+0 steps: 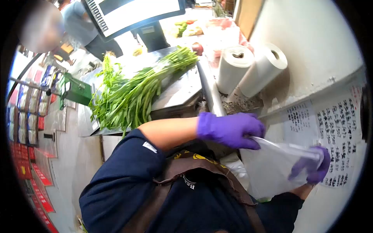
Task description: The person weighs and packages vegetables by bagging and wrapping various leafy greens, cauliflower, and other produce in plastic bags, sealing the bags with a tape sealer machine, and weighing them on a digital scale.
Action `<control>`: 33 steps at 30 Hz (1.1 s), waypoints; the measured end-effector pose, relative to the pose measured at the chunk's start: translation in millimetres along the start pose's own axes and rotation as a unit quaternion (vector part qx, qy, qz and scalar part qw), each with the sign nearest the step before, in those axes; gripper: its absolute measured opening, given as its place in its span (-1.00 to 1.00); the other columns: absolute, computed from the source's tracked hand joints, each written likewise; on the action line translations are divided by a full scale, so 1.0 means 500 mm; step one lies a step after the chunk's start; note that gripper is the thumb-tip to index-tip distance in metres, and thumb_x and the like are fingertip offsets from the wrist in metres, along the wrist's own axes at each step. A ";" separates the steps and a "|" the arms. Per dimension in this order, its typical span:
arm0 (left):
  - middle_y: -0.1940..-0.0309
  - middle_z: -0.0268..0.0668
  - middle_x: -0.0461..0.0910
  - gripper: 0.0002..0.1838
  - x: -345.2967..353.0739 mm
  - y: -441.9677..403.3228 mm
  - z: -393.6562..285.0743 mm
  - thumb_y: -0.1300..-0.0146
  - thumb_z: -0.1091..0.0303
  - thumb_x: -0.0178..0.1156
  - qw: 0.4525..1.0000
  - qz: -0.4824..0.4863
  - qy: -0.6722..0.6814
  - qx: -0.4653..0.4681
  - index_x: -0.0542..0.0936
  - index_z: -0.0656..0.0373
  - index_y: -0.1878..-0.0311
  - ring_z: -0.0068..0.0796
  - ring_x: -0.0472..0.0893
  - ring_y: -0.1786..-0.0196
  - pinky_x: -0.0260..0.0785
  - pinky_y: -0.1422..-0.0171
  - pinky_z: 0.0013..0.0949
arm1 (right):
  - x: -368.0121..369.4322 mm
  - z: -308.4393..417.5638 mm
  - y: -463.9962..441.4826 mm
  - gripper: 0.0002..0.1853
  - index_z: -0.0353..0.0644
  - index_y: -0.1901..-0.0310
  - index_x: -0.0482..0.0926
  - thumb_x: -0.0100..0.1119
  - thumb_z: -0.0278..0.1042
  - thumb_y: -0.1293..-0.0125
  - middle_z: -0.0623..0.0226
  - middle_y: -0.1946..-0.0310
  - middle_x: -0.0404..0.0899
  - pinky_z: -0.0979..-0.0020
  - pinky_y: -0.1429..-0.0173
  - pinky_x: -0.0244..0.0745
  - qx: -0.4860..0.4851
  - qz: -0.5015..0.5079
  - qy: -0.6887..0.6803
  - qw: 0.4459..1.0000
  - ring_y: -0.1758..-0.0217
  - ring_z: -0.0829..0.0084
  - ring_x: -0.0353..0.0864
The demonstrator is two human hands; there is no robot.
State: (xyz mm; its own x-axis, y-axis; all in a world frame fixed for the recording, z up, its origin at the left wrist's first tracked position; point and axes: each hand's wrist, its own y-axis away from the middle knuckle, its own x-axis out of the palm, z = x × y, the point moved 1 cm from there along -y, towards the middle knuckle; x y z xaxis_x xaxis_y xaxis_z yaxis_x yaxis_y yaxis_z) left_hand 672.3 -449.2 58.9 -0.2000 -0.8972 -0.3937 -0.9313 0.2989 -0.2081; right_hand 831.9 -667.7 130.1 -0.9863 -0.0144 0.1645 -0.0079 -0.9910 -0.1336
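head: hands [232, 130] curled on plastic bag [268, 171]

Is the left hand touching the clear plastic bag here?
Touching. The head view shows the left hand with its gloved fingertips pinching the edge of the clear plastic bag.

Looks like a thin, whitish, see-through plastic bag [268, 169], slack and softly creased. Hangs just beside the brown apron [217, 174], pinched at an upper edge by the gloved left hand [233, 130]. Slants down along that edge toward the gloved right hand [316, 165], with purple fingers showing through the film, whether inside or behind hard to tell. Falls loosely below, down to near the right sleeve [281, 209]
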 end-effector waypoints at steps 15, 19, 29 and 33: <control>0.69 -0.46 0.39 -0.64 -0.072 0.544 -0.014 -0.27 0.12 0.10 0.571 -0.734 -0.031 -0.366 0.57 0.26 0.45 -0.67 0.29 0.60 0.17 0.51 -0.52 | 0.188 -0.089 -0.834 -0.52 -0.30 0.02 0.42 0.25 -0.15 -0.11 0.01 0.14 0.51 0.31 0.03 0.45 -0.502 -0.132 0.591 0.618 0.06 0.13 0.52; 0.65 -0.38 0.44 -0.61 -0.052 0.560 0.038 -0.27 0.10 0.08 0.543 -0.749 -0.046 -0.377 0.57 0.30 0.41 -0.60 0.35 0.58 0.22 0.46 -0.44 | 0.364 -0.177 -0.749 -0.69 -0.16 0.00 0.49 0.13 -0.32 -0.22 0.11 0.25 0.60 0.36 0.16 0.52 -0.293 0.129 0.543 0.776 0.21 0.27 0.63; 0.30 -0.16 0.46 -0.53 -0.030 0.736 -0.053 0.03 0.25 0.36 0.404 -0.749 -0.232 -0.471 0.44 0.31 0.11 -0.36 0.44 0.30 0.35 0.17 -0.35 | 0.245 -0.393 -0.829 0.10 -0.10 -0.36 -0.05 0.40 0.03 0.18 -0.08 -0.12 0.32 0.20 -0.25 0.22 -0.117 0.399 0.563 0.715 -0.15 0.07 0.37; -0.27 0.12 0.08 0.12 -0.189 0.551 -0.076 0.23 -0.03 0.43 0.663 -0.494 -0.393 -0.404 0.02 0.21 -0.35 -0.02 0.17 -0.32 -0.10 -0.42 -0.07 | 0.213 -0.441 -0.899 0.03 -0.12 -0.32 0.10 0.44 -0.16 0.27 -0.02 -0.02 0.44 0.32 -0.15 0.35 -0.091 0.446 0.550 0.700 -0.06 0.08 0.46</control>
State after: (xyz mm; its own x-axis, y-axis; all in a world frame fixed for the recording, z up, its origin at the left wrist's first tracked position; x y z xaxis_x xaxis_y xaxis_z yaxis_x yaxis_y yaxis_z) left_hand 422.9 -294.6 72.7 0.5527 0.0151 -0.8333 -0.4130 -0.8635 -0.2895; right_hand 694.1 -194.4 -7.9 -0.1413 -0.4064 -0.9027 0.7699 -0.6183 0.1579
